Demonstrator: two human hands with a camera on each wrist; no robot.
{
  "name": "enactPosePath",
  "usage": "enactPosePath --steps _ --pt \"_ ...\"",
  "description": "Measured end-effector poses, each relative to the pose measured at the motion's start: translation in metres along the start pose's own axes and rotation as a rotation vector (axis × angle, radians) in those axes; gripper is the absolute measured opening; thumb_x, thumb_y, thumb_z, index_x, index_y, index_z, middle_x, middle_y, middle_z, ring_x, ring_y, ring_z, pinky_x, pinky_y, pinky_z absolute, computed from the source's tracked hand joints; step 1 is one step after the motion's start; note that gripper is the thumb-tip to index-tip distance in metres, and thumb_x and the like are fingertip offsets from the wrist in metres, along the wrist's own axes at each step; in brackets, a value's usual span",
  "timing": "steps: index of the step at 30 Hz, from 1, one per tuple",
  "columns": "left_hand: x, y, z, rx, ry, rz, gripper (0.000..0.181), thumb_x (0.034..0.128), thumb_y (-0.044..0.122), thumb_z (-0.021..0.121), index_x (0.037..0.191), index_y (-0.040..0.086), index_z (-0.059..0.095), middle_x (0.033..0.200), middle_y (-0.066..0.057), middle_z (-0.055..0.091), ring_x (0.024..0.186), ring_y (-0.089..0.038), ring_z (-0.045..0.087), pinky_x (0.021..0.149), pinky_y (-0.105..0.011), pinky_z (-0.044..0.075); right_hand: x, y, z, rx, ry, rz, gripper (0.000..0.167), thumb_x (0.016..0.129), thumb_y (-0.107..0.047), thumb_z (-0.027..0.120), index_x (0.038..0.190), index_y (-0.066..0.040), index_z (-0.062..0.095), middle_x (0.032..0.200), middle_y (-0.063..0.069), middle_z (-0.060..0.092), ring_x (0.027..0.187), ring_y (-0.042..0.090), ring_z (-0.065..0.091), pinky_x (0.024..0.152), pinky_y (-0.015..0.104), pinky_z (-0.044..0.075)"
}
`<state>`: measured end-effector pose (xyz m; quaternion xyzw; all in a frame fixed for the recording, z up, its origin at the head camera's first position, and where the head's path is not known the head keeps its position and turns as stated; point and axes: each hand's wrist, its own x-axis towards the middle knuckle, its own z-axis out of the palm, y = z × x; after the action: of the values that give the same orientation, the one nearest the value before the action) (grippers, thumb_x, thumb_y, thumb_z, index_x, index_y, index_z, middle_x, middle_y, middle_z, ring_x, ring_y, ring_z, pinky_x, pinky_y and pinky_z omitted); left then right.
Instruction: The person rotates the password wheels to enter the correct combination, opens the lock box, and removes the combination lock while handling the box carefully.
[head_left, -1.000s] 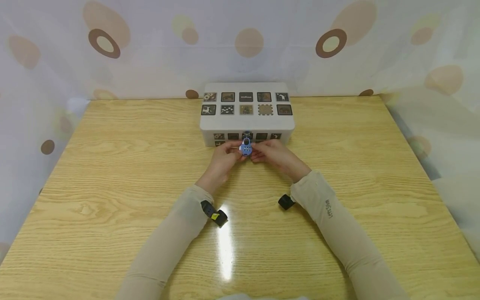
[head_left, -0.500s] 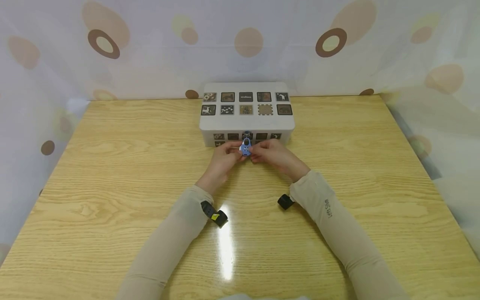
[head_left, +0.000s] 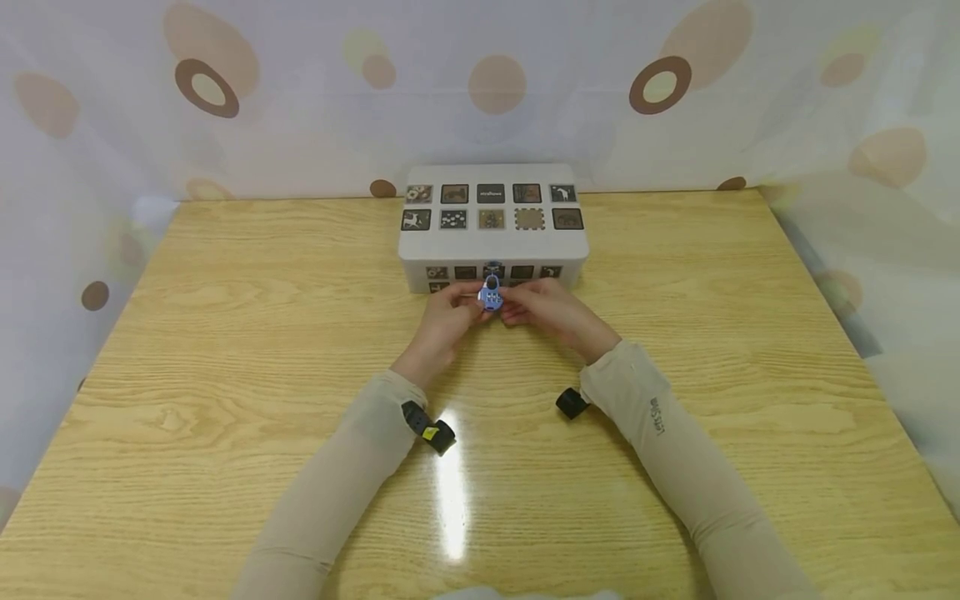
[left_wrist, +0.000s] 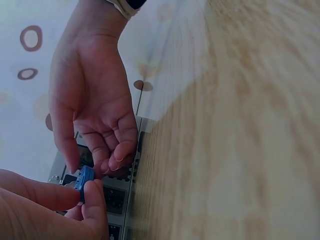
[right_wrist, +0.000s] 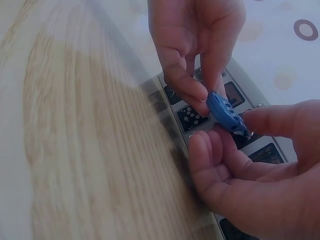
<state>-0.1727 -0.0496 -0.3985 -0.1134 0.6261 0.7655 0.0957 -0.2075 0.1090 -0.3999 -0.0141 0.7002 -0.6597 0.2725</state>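
Note:
A small blue combination padlock (head_left: 491, 298) with number dials is at the metal clasp (head_left: 492, 267) on the front of a white box (head_left: 491, 245). In the head view the left hand (head_left: 441, 325) pinches the padlock's left side between thumb and fingers. From the other side, the right hand (head_left: 558, 315) holds its right edge, thumb by the dials and fingers curled behind. The right wrist view shows the padlock body (right_wrist: 222, 111) between both hands, tilted. Whether the shackle passes through the clasp is too small to tell.
The box, printed with dark picture squares, stands at the back of the wooden table (head_left: 262, 350) against a spotted curtain (head_left: 315, 100). Black wrist straps with cameras (head_left: 441, 436) hang by both forearms, above the tabletop.
Half a second ago the right thumb lay over the padlock's dials; now it has drawn back to the right edge, and the dials show. The left hand keeps its grip; the box has not moved.

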Motion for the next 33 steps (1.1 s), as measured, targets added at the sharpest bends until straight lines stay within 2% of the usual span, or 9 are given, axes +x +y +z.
enactPosePath --steps 5,11,19,28,33 --pt "0.0003 -0.0010 0.0003 0.004 0.008 -0.003 0.035 0.0885 -0.018 0.048 0.123 -0.014 0.054 0.083 -0.008 0.054 0.074 -0.011 0.056 0.083 -0.025 0.057 -0.0001 0.0016 -0.0003 -0.056 -0.020 -0.005 0.037 0.099 -0.009 0.050 0.115 0.024 0.052 0.085 0.010 0.063 0.074 0.012 0.064 0.076 0.023 0.059" --pt "-0.0002 -0.0013 0.0004 0.006 0.010 -0.005 0.036 0.0880 -0.019 0.047 0.123 -0.014 0.054 0.082 -0.008 0.054 0.073 -0.011 0.056 0.089 -0.032 0.056 -0.0013 0.0033 0.0011 -0.072 -0.015 -0.030 0.035 0.098 -0.005 0.049 0.116 0.025 0.051 0.087 0.010 0.063 0.074 0.011 0.064 0.076 0.023 0.059" --pt "0.0011 -0.0015 0.0007 0.003 0.012 -0.005 0.036 0.0882 -0.019 0.048 0.123 -0.014 0.055 0.082 -0.008 0.054 0.073 -0.011 0.056 0.077 -0.019 0.056 -0.0014 0.0023 0.0012 -0.088 -0.002 -0.056 0.033 0.096 -0.003 0.051 0.114 0.025 0.053 0.088 0.009 0.063 0.075 0.010 0.064 0.077 0.023 0.059" --pt "0.0017 -0.0010 0.0003 -0.011 0.008 -0.002 0.037 0.0874 -0.019 0.047 0.123 -0.014 0.054 0.082 -0.008 0.053 0.074 -0.011 0.055 0.079 -0.021 0.057 -0.0006 0.0011 0.0006 0.042 0.009 0.003 0.033 0.101 -0.009 0.046 0.112 0.021 0.052 0.083 0.008 0.062 0.073 0.013 0.063 0.075 0.024 0.059" --pt "0.0006 -0.0008 -0.0001 -0.014 0.010 -0.002 0.036 0.0879 -0.019 0.047 0.123 -0.014 0.054 0.082 -0.008 0.053 0.074 -0.011 0.055 0.081 -0.023 0.057 -0.0005 0.0012 0.0002 0.034 -0.002 0.007 0.033 0.100 -0.010 0.046 0.112 0.020 0.053 0.084 0.009 0.062 0.074 0.014 0.063 0.074 0.023 0.059"
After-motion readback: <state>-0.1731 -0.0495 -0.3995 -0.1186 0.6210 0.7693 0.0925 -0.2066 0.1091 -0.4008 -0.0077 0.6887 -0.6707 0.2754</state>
